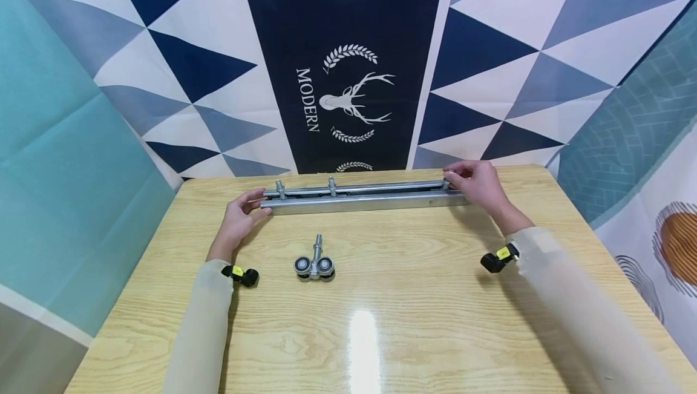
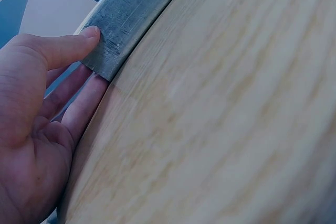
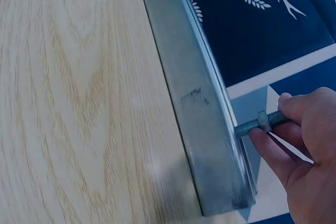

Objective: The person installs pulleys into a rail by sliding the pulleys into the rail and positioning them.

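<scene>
A long metal track point(image 1: 370, 203) with a slot along its top lies across the far part of the wooden table. My left hand point(image 1: 238, 218) holds its left end, the thumb on the front wall and the fingers at the end opening. Two threaded bolts, a left one point(image 1: 280, 189) and another point(image 1: 331, 186), stand up out of the slot. At the right end my right hand point(image 1: 480, 185) pinches a third upright bolt point(image 3: 252, 124) with a nut on it; whatever is below it is hidden inside the track. Nearer me lies a roller trolley point(image 1: 314, 267) with several wheels and a bolt.
The wooden table point(image 1: 414, 297) runs up to a patterned cloth point(image 1: 348, 97) hanging behind the track. A teal panel point(image 1: 49, 158) stands along the left side, and more patterned cloth point(image 1: 642, 212) hangs on the right.
</scene>
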The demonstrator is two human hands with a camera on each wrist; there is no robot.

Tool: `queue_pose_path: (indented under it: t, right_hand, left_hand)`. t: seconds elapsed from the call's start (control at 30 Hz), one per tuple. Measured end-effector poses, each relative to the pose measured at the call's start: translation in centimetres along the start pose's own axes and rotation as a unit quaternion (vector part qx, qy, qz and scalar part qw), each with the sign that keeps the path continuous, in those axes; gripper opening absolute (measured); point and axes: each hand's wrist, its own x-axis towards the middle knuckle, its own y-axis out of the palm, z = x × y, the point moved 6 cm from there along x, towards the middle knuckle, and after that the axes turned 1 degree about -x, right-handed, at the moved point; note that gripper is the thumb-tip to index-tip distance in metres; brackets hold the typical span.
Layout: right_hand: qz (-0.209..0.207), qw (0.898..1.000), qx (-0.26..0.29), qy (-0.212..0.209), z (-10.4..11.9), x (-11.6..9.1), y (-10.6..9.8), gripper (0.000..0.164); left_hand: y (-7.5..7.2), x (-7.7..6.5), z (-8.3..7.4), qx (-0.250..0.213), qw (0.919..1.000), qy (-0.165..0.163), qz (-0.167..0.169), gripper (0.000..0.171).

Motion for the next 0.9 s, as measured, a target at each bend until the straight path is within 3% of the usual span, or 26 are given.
queue_pose_path:
  t: [0.9]
  right_hand:
    - [0.028,0.999,0.03,-0.029,5.3,1.3,7.1,0.021]
  left_hand:
    - [0.1,0.0,0.0,-0.008,1.0,-0.004,0.0,0.065]
